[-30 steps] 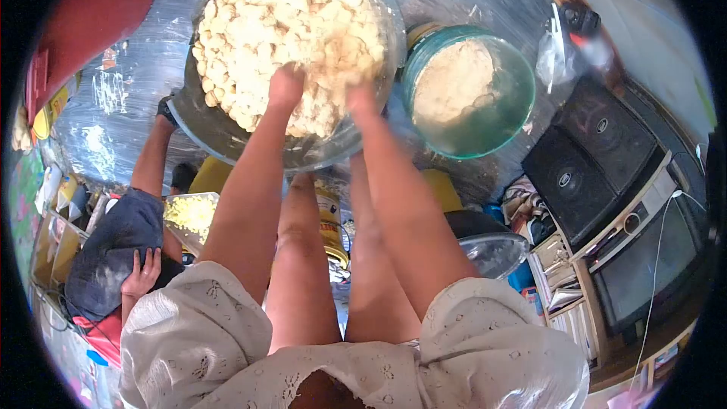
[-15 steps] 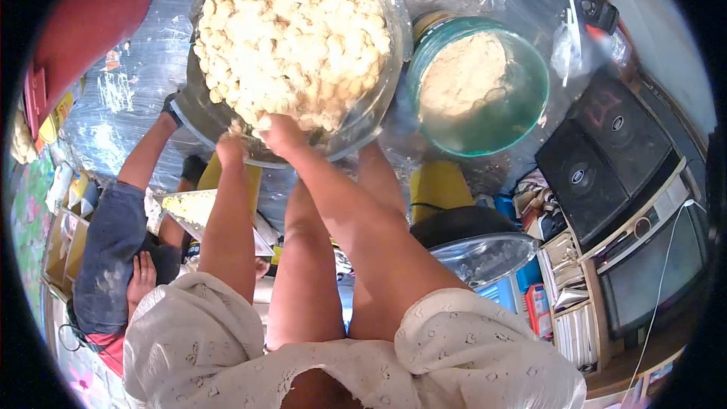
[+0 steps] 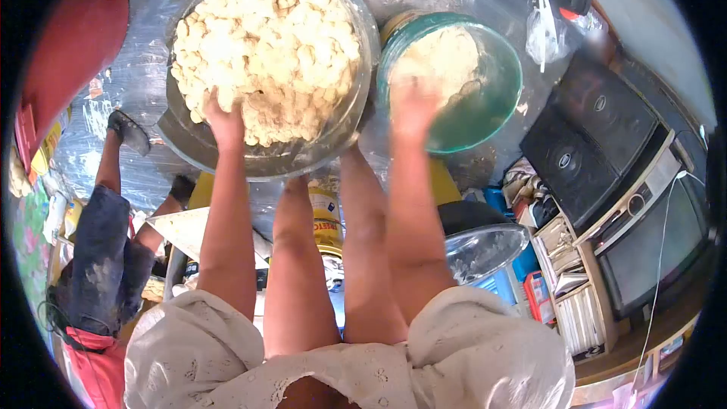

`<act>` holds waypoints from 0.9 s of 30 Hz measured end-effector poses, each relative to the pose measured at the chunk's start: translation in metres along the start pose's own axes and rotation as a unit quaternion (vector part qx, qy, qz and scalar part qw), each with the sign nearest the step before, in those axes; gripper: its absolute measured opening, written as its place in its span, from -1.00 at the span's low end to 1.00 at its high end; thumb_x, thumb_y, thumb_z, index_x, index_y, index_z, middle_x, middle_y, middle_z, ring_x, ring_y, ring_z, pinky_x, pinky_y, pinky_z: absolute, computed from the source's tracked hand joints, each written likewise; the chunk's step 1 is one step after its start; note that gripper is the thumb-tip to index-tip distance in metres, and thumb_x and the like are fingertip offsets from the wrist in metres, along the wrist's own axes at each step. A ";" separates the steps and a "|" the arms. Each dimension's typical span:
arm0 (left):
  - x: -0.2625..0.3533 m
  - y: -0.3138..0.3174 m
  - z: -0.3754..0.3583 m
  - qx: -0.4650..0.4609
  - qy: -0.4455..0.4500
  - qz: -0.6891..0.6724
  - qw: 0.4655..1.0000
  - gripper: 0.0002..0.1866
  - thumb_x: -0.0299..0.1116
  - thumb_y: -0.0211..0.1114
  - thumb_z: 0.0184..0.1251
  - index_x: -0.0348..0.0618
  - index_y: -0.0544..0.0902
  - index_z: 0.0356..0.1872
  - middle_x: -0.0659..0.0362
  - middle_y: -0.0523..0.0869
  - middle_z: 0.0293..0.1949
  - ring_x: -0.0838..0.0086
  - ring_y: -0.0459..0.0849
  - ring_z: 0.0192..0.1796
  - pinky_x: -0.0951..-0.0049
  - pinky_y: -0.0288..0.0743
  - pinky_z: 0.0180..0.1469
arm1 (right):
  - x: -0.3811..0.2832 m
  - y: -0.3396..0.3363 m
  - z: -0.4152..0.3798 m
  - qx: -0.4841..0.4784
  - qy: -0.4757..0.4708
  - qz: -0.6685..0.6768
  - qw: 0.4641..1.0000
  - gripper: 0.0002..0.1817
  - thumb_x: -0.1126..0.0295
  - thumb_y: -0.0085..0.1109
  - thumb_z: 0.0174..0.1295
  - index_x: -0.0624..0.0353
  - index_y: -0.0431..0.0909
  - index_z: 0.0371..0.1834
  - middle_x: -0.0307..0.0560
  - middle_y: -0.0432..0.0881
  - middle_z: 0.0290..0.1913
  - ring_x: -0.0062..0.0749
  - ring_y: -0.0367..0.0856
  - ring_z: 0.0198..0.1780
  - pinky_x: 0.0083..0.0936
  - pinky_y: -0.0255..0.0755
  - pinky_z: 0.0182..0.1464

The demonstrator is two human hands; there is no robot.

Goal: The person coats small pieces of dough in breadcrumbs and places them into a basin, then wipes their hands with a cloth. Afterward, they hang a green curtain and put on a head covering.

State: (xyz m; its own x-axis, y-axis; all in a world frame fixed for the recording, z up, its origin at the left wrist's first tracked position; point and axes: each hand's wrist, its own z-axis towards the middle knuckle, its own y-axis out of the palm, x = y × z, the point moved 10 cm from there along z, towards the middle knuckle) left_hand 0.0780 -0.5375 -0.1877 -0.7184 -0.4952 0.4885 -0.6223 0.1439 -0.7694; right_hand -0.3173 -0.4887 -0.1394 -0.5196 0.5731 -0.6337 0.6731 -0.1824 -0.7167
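A large grey basin [image 3: 189, 144] is heaped with small pale lumps of dough [image 3: 280, 45], dusted with flour. My left hand [image 3: 225, 120] reaches over its near left side, thumb and fingers apart at the edge of the heap. To the right stands a green tub [image 3: 471, 123] with pale flour [image 3: 447, 49] inside. My right hand [image 3: 413, 104] is in the tub, low over the near left part of the flour. Motion blurs its fingers, so I cannot tell whether it holds any flour.
A person in dark shorts [image 3: 98, 257] is at the left. Black speakers [image 3: 606, 106] and a television [image 3: 655, 257] stand at the right, near a plastic bag [image 3: 545, 38]. A transparent lid [image 3: 485, 254] and a yellow container [image 3: 324, 220] are below, by my legs.
My right hand has moved from the basin's near edge into the green tub. My left hand has shifted up to the lumps. The person at the left has moved away from the basin.
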 end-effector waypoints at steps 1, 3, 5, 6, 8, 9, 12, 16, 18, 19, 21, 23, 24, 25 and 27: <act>0.016 0.015 -0.006 -0.008 0.046 -0.062 0.997 -0.37 -0.50 0.27 0.10 -0.29 0.30 0.25 -0.16 0.36 0.17 0.09 0.30 0.25 0.23 0.18 0.29 | 0.057 -0.033 0.004 0.143 0.263 0.318 0.899 -0.71 0.54 -0.10 0.25 0.34 0.43 0.02 0.06 0.56 -0.12 -0.23 0.54 -0.13 -0.36 0.37 0.05; 0.076 0.033 -0.030 -0.061 0.063 -0.143 0.986 -0.46 -0.55 0.22 0.12 -0.31 0.37 0.19 -0.11 0.42 0.14 0.17 0.35 0.22 0.28 0.23 0.26 | 0.103 -0.065 0.032 0.136 0.243 0.181 0.943 -0.72 0.53 0.04 0.16 0.37 0.46 -0.05 -0.04 0.56 -0.22 -0.33 0.52 -0.28 -0.45 0.43 -0.17; 0.103 0.054 -0.043 -0.123 0.070 -0.164 0.976 -0.53 -0.58 0.19 0.12 -0.30 0.44 0.13 -0.02 0.48 0.09 0.27 0.42 0.18 0.33 0.28 0.22 | 0.215 -0.032 0.046 0.114 0.276 0.184 0.937 -0.73 0.48 0.04 0.17 0.35 0.50 -0.07 -0.01 0.60 -0.25 -0.21 0.57 -0.28 -0.40 0.42 -0.07; 0.108 0.064 -0.048 -0.129 0.070 -0.182 0.972 -0.60 -0.54 0.16 0.22 -0.34 0.43 0.11 0.02 0.51 0.10 0.35 0.46 0.15 0.41 0.30 0.21 | 0.238 -0.010 0.053 0.027 0.271 0.046 0.961 -0.71 0.46 0.06 0.16 0.34 0.50 -0.06 0.01 0.61 -0.24 -0.16 0.58 -0.27 -0.39 0.39 -0.02; 0.149 0.076 -0.065 -0.153 0.075 -0.225 0.959 -0.72 -0.55 0.16 0.23 -0.35 0.52 -0.02 0.05 0.61 -0.05 0.38 0.55 0.02 0.45 0.35 0.14 | 0.264 0.033 0.059 -0.116 0.230 -0.127 0.958 -0.69 0.44 0.08 0.13 0.33 0.51 -0.06 0.05 0.62 -0.23 -0.10 0.60 -0.26 -0.37 0.37 0.03; 0.190 0.077 -0.080 -0.164 0.154 -0.170 0.959 -0.77 -0.53 0.18 0.22 -0.31 0.57 -0.09 0.06 0.63 -0.11 0.39 0.58 -0.03 0.46 0.39 0.08 | 0.259 0.054 0.056 -0.153 0.227 -0.096 0.957 -0.69 0.43 0.09 0.12 0.32 0.51 -0.07 0.05 0.62 -0.24 -0.10 0.60 -0.26 -0.37 0.37 0.02; 0.279 0.111 -0.134 -0.259 0.262 -0.239 0.898 -0.77 -0.45 0.21 0.20 -0.23 0.60 -0.11 0.01 0.63 -0.14 0.29 0.59 -0.06 0.40 0.42 0.05 | 0.241 0.088 0.043 -0.167 0.238 0.029 0.956 -0.69 0.40 0.12 0.08 0.30 0.53 -0.11 0.07 0.63 -0.25 -0.08 0.60 -0.27 -0.34 0.39 -0.02; 0.287 0.224 -0.161 -0.323 0.235 -0.110 0.910 -0.69 -0.27 0.11 0.23 -0.25 0.59 -0.12 -0.07 0.62 -0.10 0.09 0.52 0.05 0.26 0.33 0.16 | 0.237 0.072 0.043 -0.141 0.247 0.114 0.952 -0.69 0.37 0.16 0.02 0.28 0.55 -0.17 0.10 0.63 -0.28 -0.06 0.60 -0.28 -0.31 0.42 -0.06; 0.276 0.263 -0.142 -0.304 0.217 -0.023 0.927 -0.68 -0.25 0.07 0.24 -0.25 0.60 -0.12 -0.09 0.62 -0.09 0.04 0.50 0.08 0.22 0.31 0.18 | 0.249 0.054 0.057 -0.116 0.245 0.112 0.956 -0.69 0.35 0.18 0.00 0.26 0.56 -0.19 0.11 0.63 -0.29 -0.05 0.60 -0.29 -0.29 0.43 -0.09; 0.265 0.301 -0.147 -0.408 0.266 0.165 0.858 -0.62 -0.23 0.06 0.22 -0.21 0.56 -0.02 -0.13 0.53 0.03 0.01 0.41 0.17 0.19 0.24 0.23 | 0.253 0.045 0.068 -0.100 0.239 0.097 0.961 -0.69 0.34 0.19 -0.02 0.26 0.57 -0.21 0.12 0.63 -0.30 -0.04 0.60 -0.29 -0.28 0.44 -0.10; 0.238 0.333 -0.159 -0.490 0.300 0.343 0.744 -0.56 -0.20 0.05 0.21 -0.18 0.51 0.08 -0.17 0.45 0.15 -0.02 0.32 0.26 0.16 0.17 0.29 | 0.260 0.016 0.085 -0.039 0.220 0.031 0.974 -0.69 0.32 0.21 -0.04 0.24 0.58 -0.24 0.13 0.64 -0.31 -0.03 0.60 -0.30 -0.27 0.45 -0.12; 0.193 0.311 -0.119 -0.303 -0.044 0.130 0.943 -0.29 -0.06 0.05 0.25 -0.10 0.12 0.39 -0.09 0.02 0.41 0.06 -0.07 0.46 0.15 -0.13 0.44 | 0.262 -0.009 0.090 0.015 0.199 -0.094 0.975 -0.69 0.30 0.24 -0.07 0.23 0.59 -0.26 0.15 0.64 -0.32 -0.02 0.60 -0.30 -0.25 0.47 -0.15; 0.180 0.329 -0.125 -0.344 -0.071 0.153 0.924 -0.24 0.04 -0.04 0.28 -0.09 0.00 0.42 0.00 -0.12 0.45 0.09 -0.19 0.48 0.19 -0.28 0.46 | 0.247 -0.014 0.084 -0.054 0.220 -0.191 0.955 -0.59 0.21 0.16 0.10 0.35 0.54 -0.12 0.20 0.65 -0.30 -0.13 0.66 -0.23 -0.26 0.50 -0.17; 0.171 0.337 -0.129 -0.347 -0.076 0.157 0.922 -0.24 0.04 -0.04 0.28 -0.09 0.00 0.42 0.00 -0.12 0.45 0.09 -0.19 0.48 0.19 -0.28 0.46 | 0.252 -0.006 0.073 -0.060 0.224 -0.191 0.954 -0.59 0.21 0.16 0.10 0.35 0.54 -0.12 0.20 0.65 -0.30 -0.13 0.66 -0.23 -0.26 0.50 -0.17; 0.165 0.348 -0.132 -0.350 -0.056 0.180 0.917 -0.30 0.02 -0.06 0.30 -0.15 0.12 0.38 -0.03 0.02 0.42 0.12 -0.06 0.46 0.22 -0.22 0.46 | 0.258 0.047 0.054 -0.151 0.148 -0.050 0.976 -0.59 0.20 0.15 0.14 0.39 0.54 -0.14 0.18 0.65 -0.33 -0.23 0.64 -0.25 -0.32 0.48 -0.19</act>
State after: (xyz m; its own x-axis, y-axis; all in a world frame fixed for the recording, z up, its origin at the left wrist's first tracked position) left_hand -0.2979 -0.4561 -0.3202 -0.9046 -0.3870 0.1788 -0.4262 0.8114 -0.3999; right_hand -0.4480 -0.3925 -0.3520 -0.4457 0.7900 -0.4211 0.7746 0.1045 -0.6238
